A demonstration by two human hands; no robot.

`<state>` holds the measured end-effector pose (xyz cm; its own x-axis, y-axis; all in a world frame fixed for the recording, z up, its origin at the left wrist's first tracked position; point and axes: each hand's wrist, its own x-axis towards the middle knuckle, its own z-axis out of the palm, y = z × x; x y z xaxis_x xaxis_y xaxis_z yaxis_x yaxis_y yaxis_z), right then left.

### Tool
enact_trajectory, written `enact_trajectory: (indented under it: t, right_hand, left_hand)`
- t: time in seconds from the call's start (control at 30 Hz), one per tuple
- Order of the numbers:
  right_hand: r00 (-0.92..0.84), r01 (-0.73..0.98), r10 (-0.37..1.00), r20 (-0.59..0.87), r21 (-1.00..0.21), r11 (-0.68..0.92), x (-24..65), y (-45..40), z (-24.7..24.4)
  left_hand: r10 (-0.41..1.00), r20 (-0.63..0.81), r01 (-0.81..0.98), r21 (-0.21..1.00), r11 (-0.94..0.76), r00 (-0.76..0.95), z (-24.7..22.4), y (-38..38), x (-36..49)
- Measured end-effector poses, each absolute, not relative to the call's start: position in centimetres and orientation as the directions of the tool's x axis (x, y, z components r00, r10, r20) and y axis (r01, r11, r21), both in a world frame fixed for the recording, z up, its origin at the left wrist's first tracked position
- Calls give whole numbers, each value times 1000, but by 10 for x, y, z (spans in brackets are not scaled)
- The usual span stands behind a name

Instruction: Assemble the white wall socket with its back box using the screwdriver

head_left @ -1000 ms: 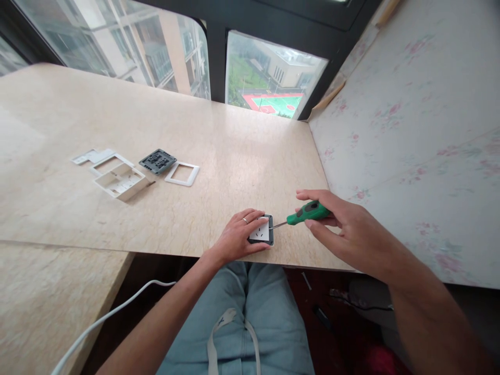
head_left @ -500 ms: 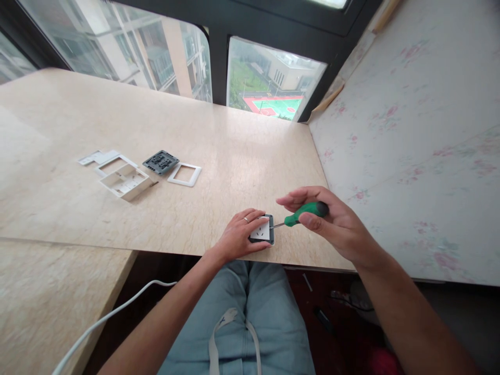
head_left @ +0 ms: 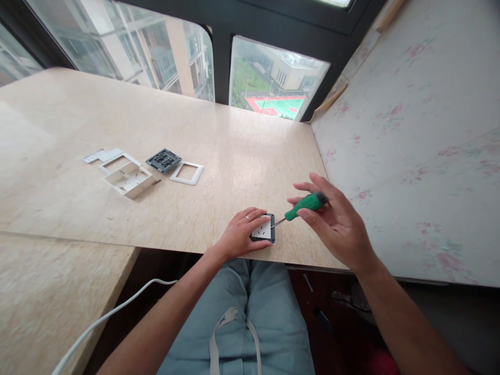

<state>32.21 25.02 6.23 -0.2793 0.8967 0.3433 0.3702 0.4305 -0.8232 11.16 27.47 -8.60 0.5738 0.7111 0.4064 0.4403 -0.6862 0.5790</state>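
Note:
A wall socket (head_left: 262,230) with a white face and dark grey frame lies near the front edge of the stone-look counter. My left hand (head_left: 242,234), a ring on one finger, grips it from the left, thumb along the near side and fingers over the top. A green screwdriver (head_left: 305,205) with a black end slants down to the left, its tip at the socket's right edge. My right hand (head_left: 332,221) is closed loosely around the screwdriver's handle, thumb below it, with some fingers lifted off. Any screw under the tip is too small to make out.
Left on the counter (head_left: 219,146) lie a white open box (head_left: 130,180), a dark grey socket back plate (head_left: 164,160), a white frame (head_left: 186,173) and flat white pieces (head_left: 102,154). A white cable (head_left: 113,311) hangs at lower left. A papered wall (head_left: 422,156) rises on the right.
My right hand has shifted its fingers up and apart on the screwdriver, and the handle has tilted steeper. My left hand stays on the socket. The view has moved slightly.

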Motion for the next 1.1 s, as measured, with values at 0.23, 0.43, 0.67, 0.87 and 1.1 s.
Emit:
enact_trajectory:
  t: [0.23, 0.43, 0.67, 0.87, 1.1]
  right_hand:
    - [-344, 635, 778, 526, -481, 605, 322, 247, 57]
    - [-357, 396, 909, 217, -846, 357, 331, 242, 69]
    - [-291, 817, 809, 511, -308, 488, 327, 243, 72]
    - [-333, 655, 884, 329, -593, 468, 328, 239, 77]
    - [-319, 654, 891, 323, -605, 453, 334, 240, 78]
  left_hand:
    - [710, 406, 445, 573, -688, 575, -86, 275, 112]
    - [710, 401, 440, 580, -686, 578, -86, 274, 112]
    - [720, 390, 452, 582, -676, 574, -85, 275, 111]
    - [710, 404, 442, 576, -687, 577, -86, 275, 112]
    - [704, 405, 440, 571, -693, 584, -88, 276, 111]
